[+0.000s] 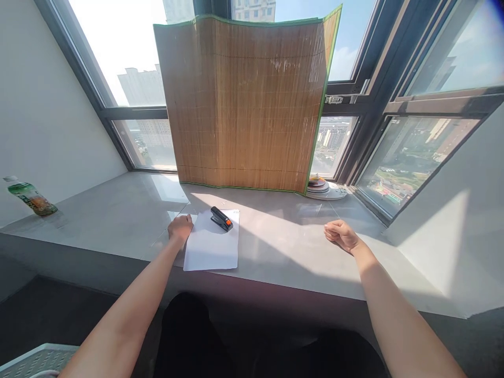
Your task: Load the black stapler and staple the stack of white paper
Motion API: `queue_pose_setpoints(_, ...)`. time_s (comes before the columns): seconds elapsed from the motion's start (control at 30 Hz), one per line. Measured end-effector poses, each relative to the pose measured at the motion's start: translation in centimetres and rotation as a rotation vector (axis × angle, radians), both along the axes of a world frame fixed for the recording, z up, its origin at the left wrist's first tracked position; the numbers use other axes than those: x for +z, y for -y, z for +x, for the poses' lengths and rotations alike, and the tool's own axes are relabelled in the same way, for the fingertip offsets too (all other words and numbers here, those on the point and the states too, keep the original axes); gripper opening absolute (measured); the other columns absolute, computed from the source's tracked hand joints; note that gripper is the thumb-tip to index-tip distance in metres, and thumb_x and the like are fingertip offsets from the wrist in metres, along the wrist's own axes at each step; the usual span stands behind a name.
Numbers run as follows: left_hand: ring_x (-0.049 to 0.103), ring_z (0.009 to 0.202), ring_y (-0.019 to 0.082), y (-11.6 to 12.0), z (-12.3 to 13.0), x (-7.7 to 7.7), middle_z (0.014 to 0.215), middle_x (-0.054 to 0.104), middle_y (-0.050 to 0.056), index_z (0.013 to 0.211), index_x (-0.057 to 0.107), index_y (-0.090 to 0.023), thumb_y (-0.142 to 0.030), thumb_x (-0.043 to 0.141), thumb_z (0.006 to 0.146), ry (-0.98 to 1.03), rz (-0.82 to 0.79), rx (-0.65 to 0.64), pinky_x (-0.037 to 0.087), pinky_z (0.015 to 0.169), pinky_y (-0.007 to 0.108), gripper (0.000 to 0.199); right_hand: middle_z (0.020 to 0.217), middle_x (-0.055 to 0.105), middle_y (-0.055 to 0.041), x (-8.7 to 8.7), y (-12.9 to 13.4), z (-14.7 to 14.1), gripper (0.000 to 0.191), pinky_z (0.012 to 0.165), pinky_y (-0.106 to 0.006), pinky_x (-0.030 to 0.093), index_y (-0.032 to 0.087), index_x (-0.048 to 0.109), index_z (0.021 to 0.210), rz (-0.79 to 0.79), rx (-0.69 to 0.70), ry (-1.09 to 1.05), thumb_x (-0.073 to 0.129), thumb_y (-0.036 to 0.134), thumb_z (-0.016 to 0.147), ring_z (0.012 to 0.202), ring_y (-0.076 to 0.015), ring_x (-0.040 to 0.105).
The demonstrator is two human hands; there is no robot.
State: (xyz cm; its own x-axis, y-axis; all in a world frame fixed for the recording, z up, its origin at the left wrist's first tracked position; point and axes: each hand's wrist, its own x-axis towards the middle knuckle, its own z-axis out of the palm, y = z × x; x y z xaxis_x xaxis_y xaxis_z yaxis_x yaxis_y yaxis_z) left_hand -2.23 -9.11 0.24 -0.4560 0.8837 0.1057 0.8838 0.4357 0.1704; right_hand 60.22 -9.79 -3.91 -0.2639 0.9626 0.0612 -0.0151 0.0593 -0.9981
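A stack of white paper lies on the window ledge in front of me. On its upper part rests a black stapler with an orange patch, set at a slant. My left hand is closed in a loose fist on the ledge, right beside the paper's left edge. Well to the right of the paper, my right hand also rests in a fist, apart from the stapler and sheets. Nothing shows in either hand, and neither touches the stapler.
A bamboo mat with green edging stands upright against the window. Stacked plates sit at its lower right. A green-labelled bottle stands at the far left. The ledge's front edge runs before my knees; a pale basket is low left.
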Motion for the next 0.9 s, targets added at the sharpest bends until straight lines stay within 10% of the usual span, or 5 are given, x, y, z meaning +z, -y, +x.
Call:
queue_pose_setpoints(0.33, 0.063, 0.128, 0.036, 3.1, 4.1, -2.3, 0.131, 0.068, 0.024, 0.124, 0.073, -0.014, -0.028, 0.048, 0.103, -0.165, 0.090, -0.559, 0.050, 0.113, 0.048, 0.036, 0.057, 0.018, 0.0085, -1.7, -1.1, 0.8, 0.068, 0.052, -0.031, 0.017, 0.025, 0.031, 0.053, -0.007, -0.005, -0.061, 0.086, 0.050, 0.084, 0.053, -0.0092, 0.017)
queue_pose_setpoints(0.5, 0.040, 0.158, 0.044, 2.8, 4.7, -5.4, 0.166, 0.049, 0.028, 0.156, 0.056, -0.007, -0.037, 0.047, 0.105, -0.158, 0.079, -0.542, 0.038, 0.126, 0.060, 0.060, 0.056, 0.019, 0.0086, -1.8, -1.2, 0.8, 0.067, 0.053, -0.032, 0.014, 0.024, 0.032, 0.054, -0.023, 0.005, -0.069, 0.084, 0.049, 0.086, 0.052, -0.0086, 0.016)
queue_pose_setpoints(0.9, 0.041, 0.157, 0.051, 2.9, 8.8, -8.5, 0.165, 0.046, 0.032, 0.157, 0.057, 0.000, -0.043, 0.044, 0.106, -0.113, 0.250, -0.661, 0.035, 0.126, 0.069, 0.068, 0.057, 0.022, 0.0075, -1.1, -0.8, 0.4, 0.067, 0.052, -0.031, 0.017, 0.025, 0.032, 0.055, -0.012, -0.002, 0.013, 0.084, 0.057, 0.083, 0.054, -0.0092, 0.016)
